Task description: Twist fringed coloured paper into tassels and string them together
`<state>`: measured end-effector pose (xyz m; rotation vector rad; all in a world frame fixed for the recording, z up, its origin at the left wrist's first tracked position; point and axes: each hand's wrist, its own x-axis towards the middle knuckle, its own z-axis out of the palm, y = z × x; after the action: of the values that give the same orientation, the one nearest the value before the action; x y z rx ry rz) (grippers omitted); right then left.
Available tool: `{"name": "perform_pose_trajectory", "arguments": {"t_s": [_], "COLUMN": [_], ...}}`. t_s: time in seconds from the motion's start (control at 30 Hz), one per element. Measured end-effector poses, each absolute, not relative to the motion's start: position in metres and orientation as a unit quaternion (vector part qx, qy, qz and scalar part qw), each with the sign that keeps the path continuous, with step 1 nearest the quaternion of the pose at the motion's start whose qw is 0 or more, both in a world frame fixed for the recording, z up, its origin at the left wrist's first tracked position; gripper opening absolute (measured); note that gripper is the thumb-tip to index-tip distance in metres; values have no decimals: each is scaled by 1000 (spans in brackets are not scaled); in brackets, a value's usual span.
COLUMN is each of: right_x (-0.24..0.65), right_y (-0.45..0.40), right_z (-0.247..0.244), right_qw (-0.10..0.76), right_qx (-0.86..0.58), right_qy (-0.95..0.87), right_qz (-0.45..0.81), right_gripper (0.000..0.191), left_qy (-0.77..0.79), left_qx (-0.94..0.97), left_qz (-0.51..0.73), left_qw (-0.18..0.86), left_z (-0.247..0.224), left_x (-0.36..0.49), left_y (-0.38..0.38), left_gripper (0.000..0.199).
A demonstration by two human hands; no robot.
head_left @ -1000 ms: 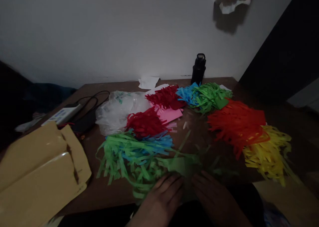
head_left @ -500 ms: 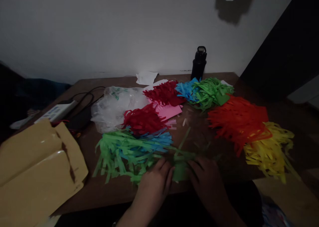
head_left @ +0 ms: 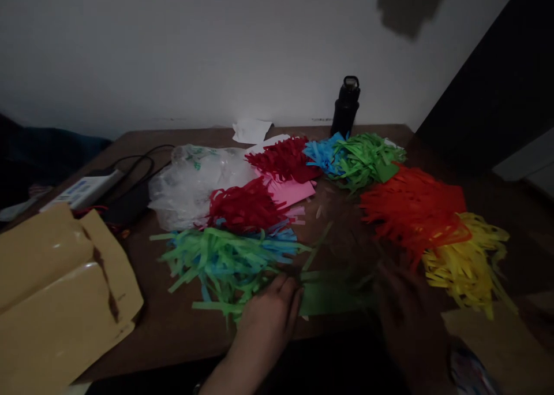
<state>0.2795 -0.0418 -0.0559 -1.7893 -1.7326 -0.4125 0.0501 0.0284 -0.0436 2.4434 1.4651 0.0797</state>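
My left hand (head_left: 273, 304) is at the table's front edge, its fingers curled together on the left end of a green fringed paper (head_left: 333, 297). The paper's cut strips spread left from that hand as a green bunch (head_left: 216, 250), over some blue strips (head_left: 283, 239). A flat green stretch runs right from the left hand towards my right hand (head_left: 404, 308). The right hand is dark and smeared by motion, near the paper's right end; its grip does not show. Right of it lie an orange-red fringed bunch (head_left: 413, 207) and a yellow one (head_left: 470, 262).
Dark red fringed bunches (head_left: 246, 204), pink paper (head_left: 292, 192), and a blue and green bunch (head_left: 367, 158) lie farther back. A black bottle (head_left: 345, 109) stands near the wall. At left are a clear plastic bag (head_left: 186, 181), a power strip (head_left: 82, 190) and a tan envelope (head_left: 47, 297).
My right hand has moved right, away from the left hand. More of the flat green paper shows between them. The left hand stays nearly in place.
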Motion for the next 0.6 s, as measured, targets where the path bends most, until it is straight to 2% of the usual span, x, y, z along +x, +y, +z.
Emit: {"name": "perform_pose_trajectory", "arguments": {"t_s": [0.13,0.27,0.33,0.47,0.6], "right_x": [250,240,240,241,237], "right_y": [-38,-29,-26,-23,-20], "right_z": [-59,-76,-81,-82,-82], "right_qw": [273,283,279,271,253], "right_qx": [-569,-591,-604,-614,-626], "right_qy": [-774,-755,-746,-741,-737], "right_qz": [-49,-25,-24,-24,-44], "right_gripper": [31,27,28,30,32], "left_qy": [503,508,500,396,291], "left_qx": [850,843,849,881,925], "left_qz": [46,72,110,250,219], "left_qw": [151,162,133,62,106], "left_z": [-45,-49,-49,-42,-38], "left_x": [48,46,45,45,46], "left_y": [28,29,28,24,22], "left_gripper": [16,13,10,14,16]}}
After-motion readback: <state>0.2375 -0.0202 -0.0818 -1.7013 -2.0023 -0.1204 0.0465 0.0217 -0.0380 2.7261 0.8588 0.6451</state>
